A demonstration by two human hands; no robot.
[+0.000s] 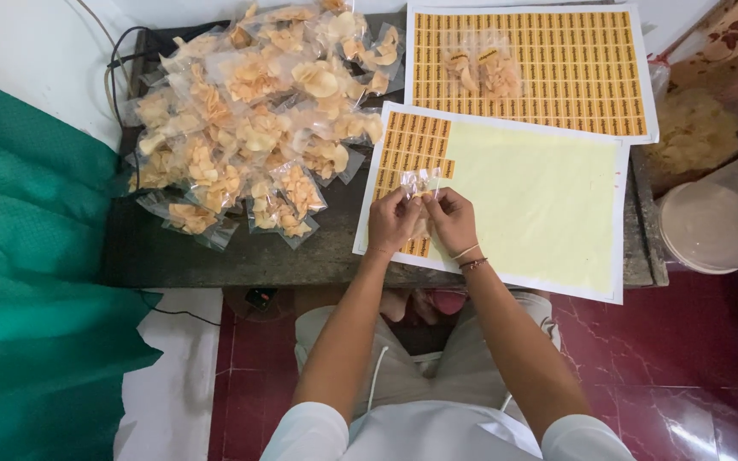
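Note:
Both my hands meet over the near sticker sheet (531, 196), a pale yellow backing with a few orange labels left at its left side. My left hand (392, 220) and my right hand (452, 219) together pinch a small clear packet of chips (420, 181), holding it by its top edge just above the sheet. A thin bracelet sits on my right wrist. Whether a label is stuck on the packet is hidden by my fingers.
A big heap of filled chip packets (254, 111) covers the left of the dark low table (241, 252). A full sheet of orange labels (548, 72) lies behind, with two packets (482, 70) on it. A white bucket lid (708, 226) and a bag of loose chips (695, 128) sit right. Green cloth (27, 282) hangs left.

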